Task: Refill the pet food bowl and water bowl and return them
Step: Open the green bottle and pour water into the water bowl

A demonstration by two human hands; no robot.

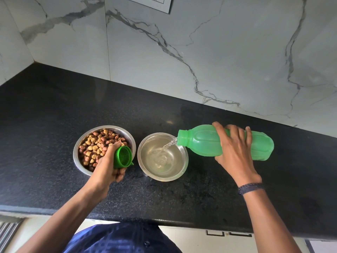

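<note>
Two steel bowls stand side by side on the black counter point(54, 110). The left food bowl point(78, 143) is heaped with brown kibble point(94, 145). The right water bowl point(184, 161) holds some water. My right hand point(235, 152) grips a green plastic bottle point(202, 141) tipped on its side, its open mouth over the water bowl's right rim. A thin stream of water point(168, 145) runs from it into the bowl. My left hand point(107, 165) holds the green bottle cap point(124, 157) over the food bowl's near right edge.
A marble-tiled wall point(218, 61) rises behind the counter, with a switch plate point(156, 2) at the top. The counter's front edge runs just before my body. White cabinet fronts with dark handles point(228, 234) sit below.
</note>
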